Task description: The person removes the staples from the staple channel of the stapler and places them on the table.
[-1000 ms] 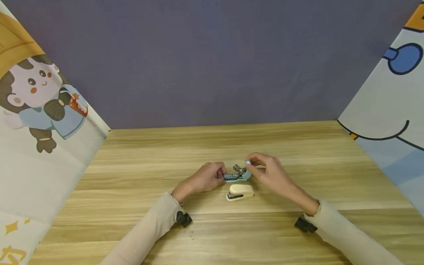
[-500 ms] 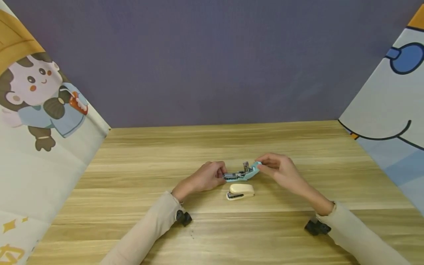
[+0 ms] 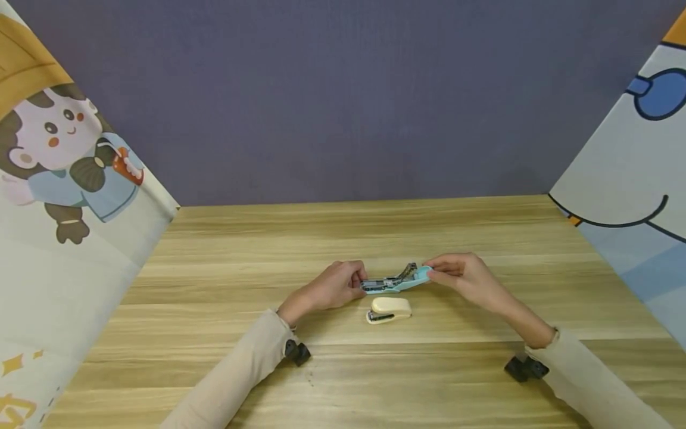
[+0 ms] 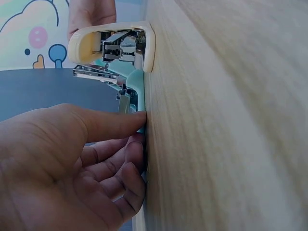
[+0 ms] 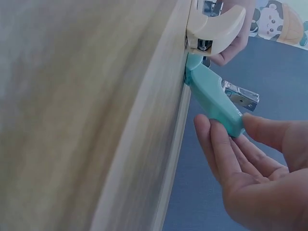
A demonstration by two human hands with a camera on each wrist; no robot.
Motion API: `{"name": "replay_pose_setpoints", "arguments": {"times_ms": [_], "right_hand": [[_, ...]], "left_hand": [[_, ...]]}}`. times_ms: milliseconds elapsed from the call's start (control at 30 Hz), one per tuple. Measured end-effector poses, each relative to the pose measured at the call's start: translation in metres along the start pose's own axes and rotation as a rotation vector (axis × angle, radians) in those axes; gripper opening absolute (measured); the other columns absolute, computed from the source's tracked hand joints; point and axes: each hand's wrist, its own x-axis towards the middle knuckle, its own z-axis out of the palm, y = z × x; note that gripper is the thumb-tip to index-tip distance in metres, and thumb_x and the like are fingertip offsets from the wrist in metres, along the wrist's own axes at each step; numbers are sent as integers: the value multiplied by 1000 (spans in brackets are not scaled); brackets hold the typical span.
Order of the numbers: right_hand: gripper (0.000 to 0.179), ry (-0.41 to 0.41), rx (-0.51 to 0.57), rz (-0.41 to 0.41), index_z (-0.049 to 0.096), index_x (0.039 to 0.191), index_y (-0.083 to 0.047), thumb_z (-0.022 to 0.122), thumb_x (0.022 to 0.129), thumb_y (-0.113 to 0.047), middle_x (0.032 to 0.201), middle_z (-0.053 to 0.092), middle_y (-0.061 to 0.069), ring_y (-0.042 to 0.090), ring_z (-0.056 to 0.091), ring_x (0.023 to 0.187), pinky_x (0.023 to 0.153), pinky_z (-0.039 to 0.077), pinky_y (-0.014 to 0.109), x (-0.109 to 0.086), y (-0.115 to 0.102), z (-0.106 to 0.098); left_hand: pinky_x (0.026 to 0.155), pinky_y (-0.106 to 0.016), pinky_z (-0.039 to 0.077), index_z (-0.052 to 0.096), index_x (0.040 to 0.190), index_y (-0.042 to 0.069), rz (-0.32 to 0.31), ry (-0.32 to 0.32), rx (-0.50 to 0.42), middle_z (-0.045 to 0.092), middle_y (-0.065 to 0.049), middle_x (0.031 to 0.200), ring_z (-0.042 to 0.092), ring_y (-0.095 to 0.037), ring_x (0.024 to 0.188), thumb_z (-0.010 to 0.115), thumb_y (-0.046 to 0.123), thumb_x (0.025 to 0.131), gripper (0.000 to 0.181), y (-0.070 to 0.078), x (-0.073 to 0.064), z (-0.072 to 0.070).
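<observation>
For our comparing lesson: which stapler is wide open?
The turquoise stapler, pinched by the right hand: its top is swung back. The cream stapler has its top over its base.

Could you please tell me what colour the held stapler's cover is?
The cover is turquoise, clearest in the right wrist view.

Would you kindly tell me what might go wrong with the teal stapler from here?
The right hand pinches only the tip of the opened cover of the teal stapler, so that grip might slip. The raised metal arm could nip skin if the stapler snaps shut. The cream stapler sits close by, so it might get knocked.
</observation>
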Motion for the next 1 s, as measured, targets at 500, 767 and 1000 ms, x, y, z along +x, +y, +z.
{"name": "replay_pose_setpoints", "arguments": {"times_ms": [500,767,1000], "right_hand": [[30,32,-63,-18,65,121,3,65,98,-17,91,72,17,28,71,73,65,59,35,-6,-8,-3],[23,114,-67,-75,68,116,-2,63,99,-16,91,71,17,27,69,66,60,59,39,-10,-30,-14],[21,37,-47,-46,71,112,-2,65,97,-16,85,71,10,25,69,68,62,59,36,-4,-59,4]], "left_hand": [[70,-24,49,64,105,7,-50,40,34,60,5,79,56,-8,70,75,12,88,21,8,-3,6],[66,-24,48,64,104,7,-69,55,32,60,5,78,54,-8,68,75,12,88,19,15,-3,6],[64,-24,47,64,103,8,-82,70,33,60,5,78,54,-8,68,74,13,89,18,18,-3,5]]}}
